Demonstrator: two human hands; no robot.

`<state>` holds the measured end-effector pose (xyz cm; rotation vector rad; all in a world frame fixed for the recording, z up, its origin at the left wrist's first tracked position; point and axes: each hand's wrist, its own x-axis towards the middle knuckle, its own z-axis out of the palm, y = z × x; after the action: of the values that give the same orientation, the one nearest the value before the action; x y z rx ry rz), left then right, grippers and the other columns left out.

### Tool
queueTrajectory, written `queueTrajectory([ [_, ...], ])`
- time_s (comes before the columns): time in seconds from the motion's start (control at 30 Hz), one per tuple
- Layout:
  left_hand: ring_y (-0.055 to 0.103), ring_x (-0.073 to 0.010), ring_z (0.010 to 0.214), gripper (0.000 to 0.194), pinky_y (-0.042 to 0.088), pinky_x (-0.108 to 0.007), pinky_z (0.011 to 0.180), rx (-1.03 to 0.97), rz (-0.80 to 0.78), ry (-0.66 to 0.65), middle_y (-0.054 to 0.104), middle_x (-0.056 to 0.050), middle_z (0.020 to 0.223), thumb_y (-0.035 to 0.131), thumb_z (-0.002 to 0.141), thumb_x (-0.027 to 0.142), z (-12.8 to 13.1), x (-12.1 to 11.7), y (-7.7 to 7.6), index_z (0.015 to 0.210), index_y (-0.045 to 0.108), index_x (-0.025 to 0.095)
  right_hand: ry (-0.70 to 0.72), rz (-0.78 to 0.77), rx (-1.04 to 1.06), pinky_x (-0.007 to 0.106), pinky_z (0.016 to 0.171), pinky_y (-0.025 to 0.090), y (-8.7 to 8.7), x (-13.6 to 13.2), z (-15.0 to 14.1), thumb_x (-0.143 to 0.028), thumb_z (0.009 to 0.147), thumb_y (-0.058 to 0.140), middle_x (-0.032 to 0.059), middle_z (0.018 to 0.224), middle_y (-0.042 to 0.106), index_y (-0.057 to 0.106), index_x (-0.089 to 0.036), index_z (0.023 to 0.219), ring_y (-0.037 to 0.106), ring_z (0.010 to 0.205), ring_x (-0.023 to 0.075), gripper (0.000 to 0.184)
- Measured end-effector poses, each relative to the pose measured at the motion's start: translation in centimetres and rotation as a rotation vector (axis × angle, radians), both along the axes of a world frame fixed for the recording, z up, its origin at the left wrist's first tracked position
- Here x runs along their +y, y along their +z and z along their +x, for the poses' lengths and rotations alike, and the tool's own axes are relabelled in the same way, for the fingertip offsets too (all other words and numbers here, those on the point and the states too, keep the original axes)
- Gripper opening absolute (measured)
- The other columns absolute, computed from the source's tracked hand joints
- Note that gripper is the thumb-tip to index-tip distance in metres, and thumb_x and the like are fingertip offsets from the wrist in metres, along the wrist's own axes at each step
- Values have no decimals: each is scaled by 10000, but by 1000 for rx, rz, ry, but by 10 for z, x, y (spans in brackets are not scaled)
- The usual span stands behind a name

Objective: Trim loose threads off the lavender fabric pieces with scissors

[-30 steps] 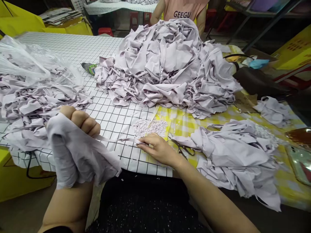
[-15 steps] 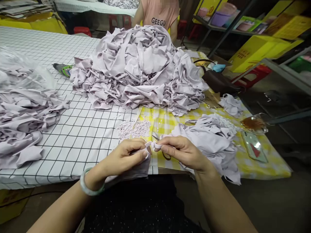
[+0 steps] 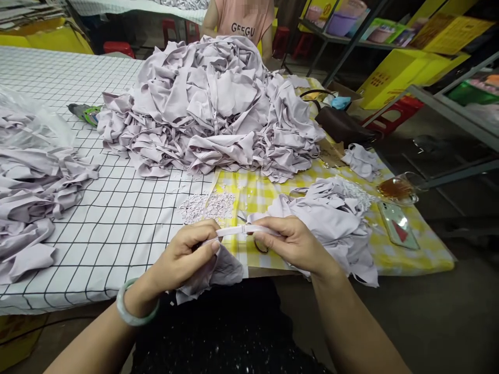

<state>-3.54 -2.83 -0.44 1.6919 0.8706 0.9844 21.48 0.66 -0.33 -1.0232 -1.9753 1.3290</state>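
A thin pale lilac fabric strap point(image 3: 234, 230) is stretched level between my two hands, with a small slider or ring near its middle. My left hand point(image 3: 191, 249), with a jade-coloured bangle on its wrist, pinches the strap's left end; the lilac garment point(image 3: 212, 275) hangs below that hand over the table edge. The right end is pinched between thumb and fingers of my right hand point(image 3: 294, 241). Just beneath the right fingers shows a dark scissors handle loop point(image 3: 260, 245); its blade tip pokes out above. Small fabric scraps point(image 3: 208, 205) lie in a heap beyond my hands.
A large pile of lilac garments point(image 3: 222, 104) fills the table's middle. More garments lie left point(image 3: 23, 202) and right point(image 3: 331, 223). A phone point(image 3: 397, 226), a cup of brown drink point(image 3: 397, 189) and a dark bag point(image 3: 343, 127) are at right. Another person point(image 3: 244, 23) is across the table.
The bunched strap between my hands is now pulled out straight, and my hands are farther apart. The garment hangs more visibly under my left hand. The view has shifted slightly right.
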Motion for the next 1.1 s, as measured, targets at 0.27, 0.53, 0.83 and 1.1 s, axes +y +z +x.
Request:
queueTrajectory([
  [0.27, 613, -161, 926, 167, 491, -282, 756, -25, -59, 242, 634, -67, 1018, 545, 954, 211, 21, -6, -12, 801, 481, 196, -124, 271, 49, 244, 642, 536, -9, -3, -10, -253, 961, 633, 36, 827, 745, 740, -183, 931, 674, 717, 137, 131],
  [0.53, 341, -63, 510, 162, 276, -222, 456, -4, -135, 331, 525, 38, 734, 683, 884, 297, 44, -2, -13, 963, 589, 190, -191, 424, 27, 260, 575, 492, -18, -7, -16, -239, 961, 630, 31, 747, 706, 739, -192, 968, 612, 617, 132, 119],
  [0.83, 505, -108, 610, 104, 411, -254, 567, -67, -127, 272, 653, -20, 778, 618, 936, 260, 42, 1, -13, 924, 665, 168, -133, -401, 390, 210, 478, 386, -18, -3, -26, -523, 874, 718, -27, 778, 583, 625, -215, 1087, 461, 541, 70, 386],
  [1.1, 529, -115, 655, 151, 438, -236, 579, -204, -326, 260, 596, -9, 755, 622, 934, 308, 40, 2, -10, 880, 619, 167, -151, -516, 429, 209, 438, 275, -19, 2, -29, -503, 828, 771, -63, 657, 481, 625, -196, 869, 338, 505, 61, 342],
])
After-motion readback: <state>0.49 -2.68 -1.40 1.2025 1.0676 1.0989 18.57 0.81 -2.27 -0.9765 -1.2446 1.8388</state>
